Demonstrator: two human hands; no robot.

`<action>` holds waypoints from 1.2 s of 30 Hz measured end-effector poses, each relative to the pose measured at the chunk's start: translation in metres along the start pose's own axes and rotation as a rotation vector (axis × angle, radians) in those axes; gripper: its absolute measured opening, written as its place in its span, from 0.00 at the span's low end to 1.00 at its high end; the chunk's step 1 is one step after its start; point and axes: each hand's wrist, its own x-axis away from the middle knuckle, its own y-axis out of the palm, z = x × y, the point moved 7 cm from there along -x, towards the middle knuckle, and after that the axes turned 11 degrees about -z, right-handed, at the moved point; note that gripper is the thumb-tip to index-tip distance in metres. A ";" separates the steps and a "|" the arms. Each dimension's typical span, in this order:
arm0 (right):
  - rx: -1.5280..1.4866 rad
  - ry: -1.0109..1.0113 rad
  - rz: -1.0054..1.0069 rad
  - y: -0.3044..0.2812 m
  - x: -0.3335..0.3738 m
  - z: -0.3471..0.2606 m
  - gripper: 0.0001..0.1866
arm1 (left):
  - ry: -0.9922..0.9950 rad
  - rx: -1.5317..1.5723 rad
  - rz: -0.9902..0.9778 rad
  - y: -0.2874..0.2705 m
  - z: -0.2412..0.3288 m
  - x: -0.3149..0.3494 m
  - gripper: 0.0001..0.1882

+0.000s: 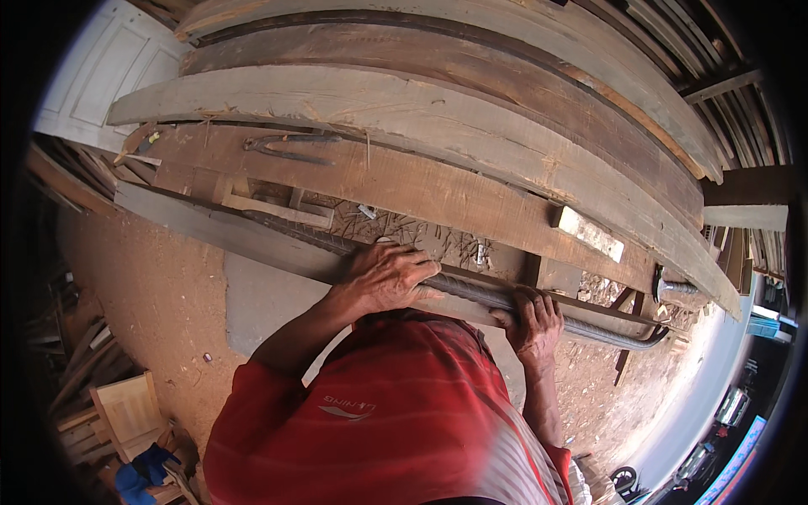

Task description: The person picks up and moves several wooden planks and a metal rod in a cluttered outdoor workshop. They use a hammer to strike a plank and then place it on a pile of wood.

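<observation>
A long ribbed steel bar (475,292) with a hooked right end lies along the near plank (202,227) in front of my body. The fingers of my left hand (387,273) are closed over the bar left of its middle. Farther right, my right hand (532,321) wraps round the same bar, thumb on the near side. Just beyond my hands is a recess with many loose nails (404,225). Pincers (290,148) lie on the brown plank (471,202) behind it. A small wood block (589,234) rests on that plank's right part.
Thick boards (353,93) lie side by side across the far side. A hammer (673,286) is at the bench's right end. A white panelled door (109,71) stands far left. Scrap wood (84,362) and a wooden panel (128,412) are at lower left. Parked motorbikes (699,459) show at lower right.
</observation>
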 end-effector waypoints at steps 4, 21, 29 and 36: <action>0.012 -0.046 -0.007 -0.006 -0.010 -0.005 0.27 | -0.020 -0.035 -0.004 0.001 -0.004 0.000 0.24; -0.036 -0.114 0.044 -0.019 -0.088 -0.037 0.22 | 0.013 -0.197 0.147 -0.086 -0.039 -0.001 0.22; 0.019 -0.239 0.129 -0.035 -0.176 -0.024 0.22 | -0.053 -0.275 0.198 -0.128 -0.081 -0.028 0.21; 0.043 -0.191 0.092 -0.018 -0.237 0.000 0.22 | -0.001 -0.356 0.264 -0.156 -0.119 -0.068 0.20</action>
